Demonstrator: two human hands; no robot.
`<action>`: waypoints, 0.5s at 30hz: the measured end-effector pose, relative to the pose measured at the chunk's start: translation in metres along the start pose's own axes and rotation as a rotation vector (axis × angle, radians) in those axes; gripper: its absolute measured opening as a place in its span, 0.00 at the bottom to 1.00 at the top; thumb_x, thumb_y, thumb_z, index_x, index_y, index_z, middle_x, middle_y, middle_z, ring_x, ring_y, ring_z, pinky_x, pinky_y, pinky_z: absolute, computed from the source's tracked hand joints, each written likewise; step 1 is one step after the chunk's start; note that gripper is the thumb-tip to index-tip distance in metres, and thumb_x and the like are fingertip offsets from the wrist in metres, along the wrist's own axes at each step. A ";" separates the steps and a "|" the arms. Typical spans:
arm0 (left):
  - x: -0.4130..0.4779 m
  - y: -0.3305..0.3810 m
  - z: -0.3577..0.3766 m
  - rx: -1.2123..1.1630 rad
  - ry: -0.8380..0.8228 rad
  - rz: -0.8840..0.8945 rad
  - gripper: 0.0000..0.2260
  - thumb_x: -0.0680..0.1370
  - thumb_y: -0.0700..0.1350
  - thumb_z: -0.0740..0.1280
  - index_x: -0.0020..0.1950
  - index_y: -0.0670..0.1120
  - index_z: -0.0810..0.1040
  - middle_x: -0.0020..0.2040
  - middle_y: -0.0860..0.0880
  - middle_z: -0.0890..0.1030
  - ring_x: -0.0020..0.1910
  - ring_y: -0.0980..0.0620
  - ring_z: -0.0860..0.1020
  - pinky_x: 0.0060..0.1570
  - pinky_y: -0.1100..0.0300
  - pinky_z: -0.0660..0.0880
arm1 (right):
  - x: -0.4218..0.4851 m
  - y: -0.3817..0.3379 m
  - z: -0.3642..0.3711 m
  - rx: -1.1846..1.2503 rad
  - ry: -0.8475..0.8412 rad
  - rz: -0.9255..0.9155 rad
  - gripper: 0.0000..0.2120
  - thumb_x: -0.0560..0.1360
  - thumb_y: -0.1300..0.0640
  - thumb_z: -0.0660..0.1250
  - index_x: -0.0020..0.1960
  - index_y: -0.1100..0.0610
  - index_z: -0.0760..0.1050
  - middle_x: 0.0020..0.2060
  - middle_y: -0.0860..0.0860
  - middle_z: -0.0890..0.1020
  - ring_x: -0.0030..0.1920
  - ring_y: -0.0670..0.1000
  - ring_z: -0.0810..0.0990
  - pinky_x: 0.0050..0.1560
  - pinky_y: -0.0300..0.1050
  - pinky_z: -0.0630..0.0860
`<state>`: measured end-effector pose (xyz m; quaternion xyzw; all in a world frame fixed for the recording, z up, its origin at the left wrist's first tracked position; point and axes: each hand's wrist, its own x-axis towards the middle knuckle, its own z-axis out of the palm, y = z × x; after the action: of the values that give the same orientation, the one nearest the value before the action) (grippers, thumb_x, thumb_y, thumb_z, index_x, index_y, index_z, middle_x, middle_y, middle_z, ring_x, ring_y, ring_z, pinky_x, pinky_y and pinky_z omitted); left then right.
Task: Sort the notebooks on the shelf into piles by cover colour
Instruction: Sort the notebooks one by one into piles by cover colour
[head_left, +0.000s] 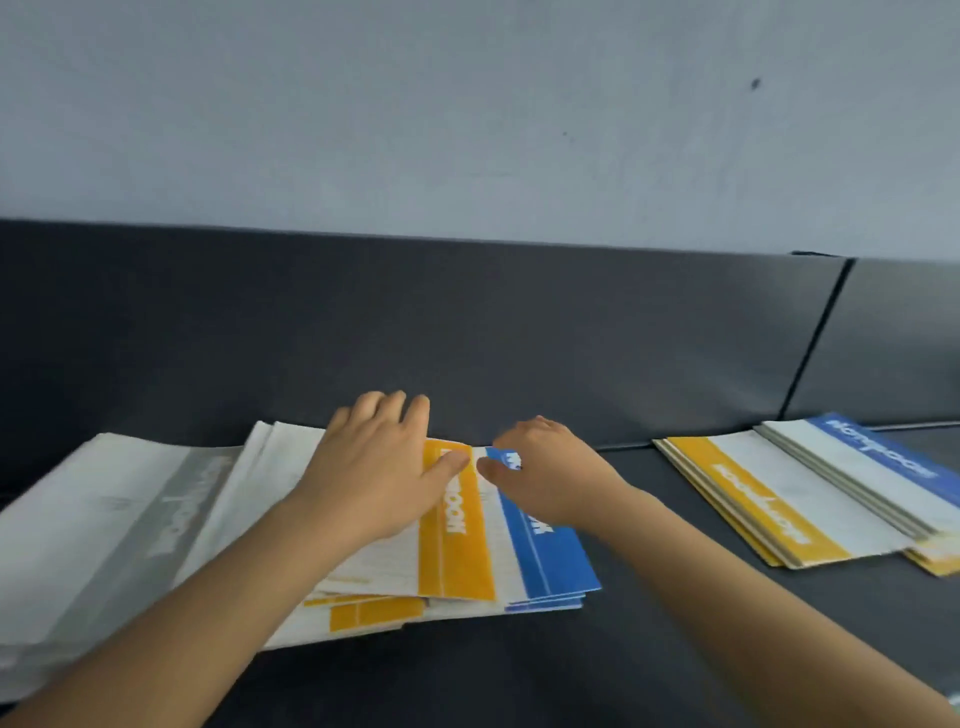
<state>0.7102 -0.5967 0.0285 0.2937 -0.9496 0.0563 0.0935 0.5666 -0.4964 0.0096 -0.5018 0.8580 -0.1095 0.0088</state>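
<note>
So, sorting was clearly only half done. Both hands were on the mixed pile (374, 616) in the middle of the dark shelf (571, 675), right up against its back panel (467, 312).

The left hand (374, 467) lay palm-down on the yellow notebook (457, 551) on top. Its thumb was stretched onto the yellow strip and its fingers were bent over the far edge, so it looked like a grip on that edge, though the fingertips were hidden.

The right hand (550, 478) was just beside it, pinching the far corner of the blue notebook (550, 561), which stuck out from under the yellow one on the right.

Off to the right, well apart, a yellow pile (763, 504) and a blue pile (878, 452) were already going, with the blue one overlapping the yellow one's far side. On the left sat the grey notebooks (119, 519), touching the mixed pile. They were a bit blurry.

My guess is the step in hand was peeling these two top notebooks apart. The next move would need the yellow one lifted clear first, since it lay across the blue one. Then each would go over to its matching pile on the right without dragging along the loose ones underneath. More yellow and blue strips peeked out lower in the pile, so there was plenty left to do.
</note>
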 end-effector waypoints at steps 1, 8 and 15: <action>0.009 0.027 0.005 0.002 -0.002 0.017 0.33 0.80 0.66 0.47 0.78 0.48 0.53 0.78 0.49 0.59 0.76 0.47 0.56 0.72 0.51 0.57 | -0.006 0.028 -0.004 -0.019 -0.020 0.011 0.21 0.79 0.41 0.55 0.58 0.56 0.75 0.59 0.53 0.77 0.64 0.54 0.69 0.64 0.52 0.69; 0.071 0.218 0.041 -0.084 -0.146 0.057 0.33 0.79 0.68 0.49 0.73 0.46 0.66 0.71 0.48 0.71 0.71 0.46 0.65 0.67 0.50 0.62 | -0.060 0.234 -0.023 -0.170 0.001 0.214 0.27 0.79 0.38 0.52 0.69 0.55 0.67 0.69 0.56 0.68 0.71 0.57 0.64 0.68 0.52 0.63; 0.107 0.331 0.044 -0.230 -0.306 -0.113 0.21 0.76 0.63 0.61 0.37 0.47 0.71 0.41 0.49 0.78 0.43 0.48 0.77 0.42 0.56 0.67 | -0.082 0.319 -0.028 -0.115 -0.062 0.237 0.25 0.80 0.41 0.49 0.68 0.56 0.67 0.66 0.56 0.71 0.67 0.56 0.67 0.65 0.51 0.64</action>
<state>0.4290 -0.3900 -0.0092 0.3390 -0.9350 -0.1031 -0.0162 0.3298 -0.2696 -0.0337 -0.3996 0.9155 -0.0428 0.0194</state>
